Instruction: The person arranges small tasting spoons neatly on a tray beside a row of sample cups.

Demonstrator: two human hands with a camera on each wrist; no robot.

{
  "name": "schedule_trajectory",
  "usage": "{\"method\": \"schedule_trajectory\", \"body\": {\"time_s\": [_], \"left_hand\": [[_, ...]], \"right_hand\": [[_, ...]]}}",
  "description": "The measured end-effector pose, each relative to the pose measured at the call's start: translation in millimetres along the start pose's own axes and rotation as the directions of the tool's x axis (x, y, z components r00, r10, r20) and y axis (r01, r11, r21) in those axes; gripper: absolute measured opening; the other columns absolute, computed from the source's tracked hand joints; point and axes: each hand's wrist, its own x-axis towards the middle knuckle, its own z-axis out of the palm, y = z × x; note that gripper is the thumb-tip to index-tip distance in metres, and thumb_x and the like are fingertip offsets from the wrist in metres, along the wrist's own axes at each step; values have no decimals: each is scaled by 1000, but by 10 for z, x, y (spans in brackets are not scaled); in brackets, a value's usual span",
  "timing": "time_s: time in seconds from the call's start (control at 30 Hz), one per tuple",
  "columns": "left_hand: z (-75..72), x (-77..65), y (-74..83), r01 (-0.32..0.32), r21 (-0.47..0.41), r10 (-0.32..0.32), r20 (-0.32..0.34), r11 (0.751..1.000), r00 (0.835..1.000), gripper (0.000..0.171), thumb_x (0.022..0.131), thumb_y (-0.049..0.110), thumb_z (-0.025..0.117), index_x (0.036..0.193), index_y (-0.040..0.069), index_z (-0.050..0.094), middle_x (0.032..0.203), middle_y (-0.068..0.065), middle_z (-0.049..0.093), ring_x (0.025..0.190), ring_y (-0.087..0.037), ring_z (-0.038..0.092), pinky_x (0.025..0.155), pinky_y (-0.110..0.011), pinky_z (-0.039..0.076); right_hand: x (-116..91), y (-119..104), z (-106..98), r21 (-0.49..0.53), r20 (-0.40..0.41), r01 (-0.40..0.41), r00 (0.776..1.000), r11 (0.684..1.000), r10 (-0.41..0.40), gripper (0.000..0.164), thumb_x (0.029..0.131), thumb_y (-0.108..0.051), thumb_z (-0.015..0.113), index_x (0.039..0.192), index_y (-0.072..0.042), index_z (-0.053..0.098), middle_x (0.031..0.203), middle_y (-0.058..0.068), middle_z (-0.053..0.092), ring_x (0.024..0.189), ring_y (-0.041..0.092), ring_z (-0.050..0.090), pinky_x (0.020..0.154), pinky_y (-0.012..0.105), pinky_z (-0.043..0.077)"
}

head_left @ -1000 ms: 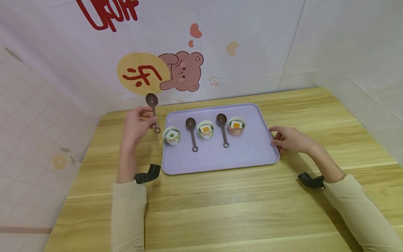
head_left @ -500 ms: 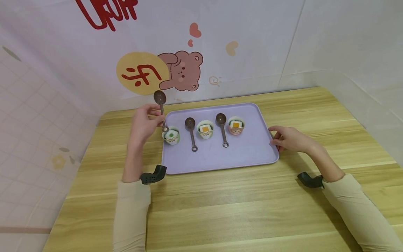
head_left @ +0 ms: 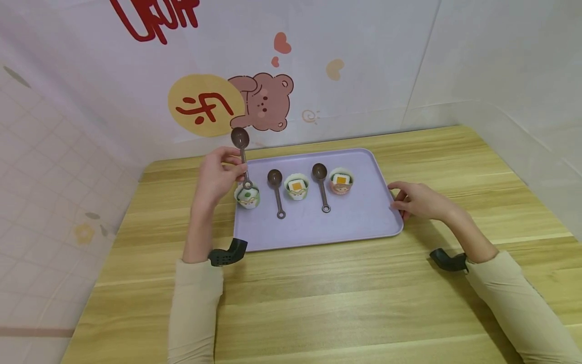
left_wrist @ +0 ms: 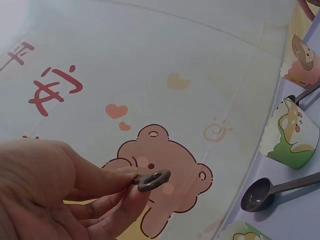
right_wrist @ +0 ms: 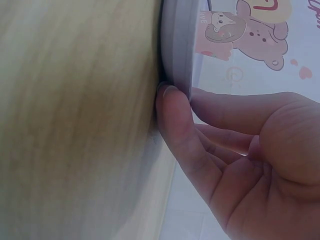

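Note:
My left hand (head_left: 215,177) pinches a brown measuring spoon (head_left: 240,137) by its handle, bowl up, over the tray's left edge. In the left wrist view the handle's ring end (left_wrist: 145,187) sticks out between thumb and forefinger. In the head view that ring overlaps the leftmost paper cup (head_left: 248,202), which holds a white piece with a green dot. My right hand (head_left: 420,200) grips the right rim of the lilac tray (head_left: 354,217) between thumb and forefinger. Two more brown measuring spoons, a left one (head_left: 275,178) and a right one (head_left: 320,172), lie on the tray.
A middle paper cup (head_left: 297,194) and a right paper cup (head_left: 341,189) each hold a white piece with an orange square. The tray lies on a wooden table (head_left: 327,298). A printed wall covering (head_left: 373,40) rises behind the table.
My left hand has carried the measuring spoon to the right, from beside the tray to over its left edge by the leftmost cup. My right hand stays at the tray's rim.

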Motion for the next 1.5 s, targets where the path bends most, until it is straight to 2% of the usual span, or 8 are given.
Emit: {"method": "schedule_trajectory", "body": {"time_s": [0.37, 0.6, 0.8, 1.03, 1.2, 1.5], "left_hand": [[144, -22, 96, -7, -6, 7, 19, 1000, 1000, 35, 95, 1, 68, 129, -3, 58, 106, -16, 59, 80, -22, 65, 68, -22, 59], [210, -36, 164, -21, -43, 21, 22, 999, 1000, 36, 94, 0, 69, 128, -4, 58, 106, -15, 59, 77, -18, 65, 71, -26, 60], [286, -52, 212, -22, -40, 23, 27, 999, 999, 35, 94, 0, 70, 127, -1, 58, 105, -15, 58, 81, -22, 66, 70, -25, 60], [360, -64, 257, -42, -68, 45, 44, 997, 998, 35, 93, -2, 70, 126, -2, 58, 103, -15, 58, 78, -23, 65, 71, -27, 60], [393, -72, 288, -27, -81, 32, 53, 996, 998, 35, 94, -1, 70, 126, -1, 58, 104, -14, 58, 78, -22, 65, 74, -30, 60], [499, -72, 349, -47, -119, 56, 71, 992, 996, 34, 93, -2, 70, 125, -2, 58, 102, -14, 58, 74, -19, 64, 69, -26, 59]], "right_hand": [[4, 14, 0, 9, 0, -2, 1000, 1000, 2, 52, 98, 0, 62, 139, 19, 37, 90, 16, 67, 67, 22, 68, 60, 33, 58], [3, 9, 0, 11, 0, -5, 1000, 1000, 5, 51, 98, 0, 62, 139, 19, 37, 90, 16, 67, 67, 23, 67, 60, 34, 59], [1, 9, 0, 9, -2, -5, 1000, 1000, 5, 51, 98, 1, 62, 139, 19, 37, 90, 16, 67, 67, 23, 68, 60, 34, 59], [-1, 12, 1, 9, -3, 0, 1000, 1000, 0, 51, 98, 1, 62, 138, 18, 38, 89, 15, 67, 68, 23, 67, 60, 34, 59], [5, 26, 3, 3, -5, 6, 1000, 1000, -6, 51, 98, 0, 63, 138, 18, 38, 89, 14, 67, 67, 22, 67, 60, 33, 58], [16, 29, 10, -9, -6, 15, 1000, 1000, -15, 50, 98, 0, 63, 138, 19, 39, 88, 14, 67, 67, 22, 67, 59, 33, 58]]}}
